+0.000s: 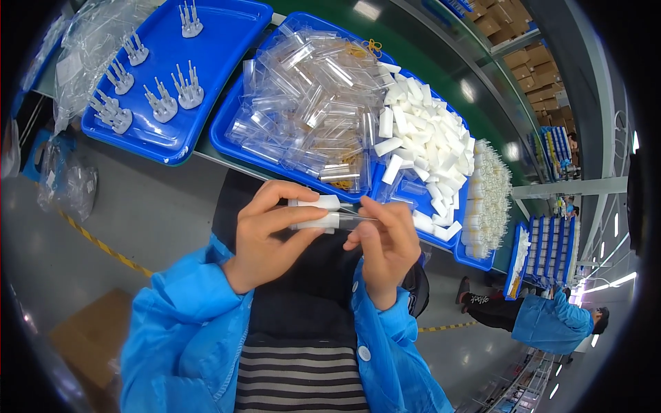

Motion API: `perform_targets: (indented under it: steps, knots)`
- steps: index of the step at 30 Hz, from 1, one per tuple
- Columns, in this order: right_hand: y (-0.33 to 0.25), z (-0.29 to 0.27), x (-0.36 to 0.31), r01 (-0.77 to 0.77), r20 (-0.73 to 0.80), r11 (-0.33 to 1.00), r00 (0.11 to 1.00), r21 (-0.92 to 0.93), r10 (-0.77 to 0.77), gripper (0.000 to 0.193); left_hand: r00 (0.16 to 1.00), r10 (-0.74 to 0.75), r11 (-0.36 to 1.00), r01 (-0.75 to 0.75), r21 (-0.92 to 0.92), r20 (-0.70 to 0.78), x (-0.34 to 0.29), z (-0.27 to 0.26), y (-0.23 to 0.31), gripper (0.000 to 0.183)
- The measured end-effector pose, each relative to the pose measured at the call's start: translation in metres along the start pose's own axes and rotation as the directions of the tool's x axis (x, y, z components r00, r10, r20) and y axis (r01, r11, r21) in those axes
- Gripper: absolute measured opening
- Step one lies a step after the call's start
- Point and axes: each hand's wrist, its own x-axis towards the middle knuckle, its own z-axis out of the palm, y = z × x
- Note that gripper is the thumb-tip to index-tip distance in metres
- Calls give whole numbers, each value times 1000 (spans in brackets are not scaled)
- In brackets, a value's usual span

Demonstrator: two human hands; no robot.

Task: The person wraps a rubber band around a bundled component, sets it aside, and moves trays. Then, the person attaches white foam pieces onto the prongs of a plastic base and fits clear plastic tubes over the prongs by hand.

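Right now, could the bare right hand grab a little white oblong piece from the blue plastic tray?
Probably yes: the right hand is close to the heaped white oblong pieces, and nothing seems to block it. It looks busy, though, with the white-and-clear pieces the left hand holds.

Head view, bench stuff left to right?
Crumpled clear plastic bags → blue tray with white pronged pieces → heaped clear plastic tubes → piled white cap-like pieces → packed white thin-tipped pieces.
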Motion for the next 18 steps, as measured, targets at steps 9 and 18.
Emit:
perform_targets:
  steps: [9, 18]
  knots:
    - [19, 13, 3, -43, -166, 999, 985, 13, 44, 65, 994, 70, 995, -76, 71, 83, -4, 5, 0, 50]
    - [21, 28, -2, 252, -71, 793, 935, -554, -347, 84, 965, 261, 940, -263, 217, 39, -3, 10, -7, 60]
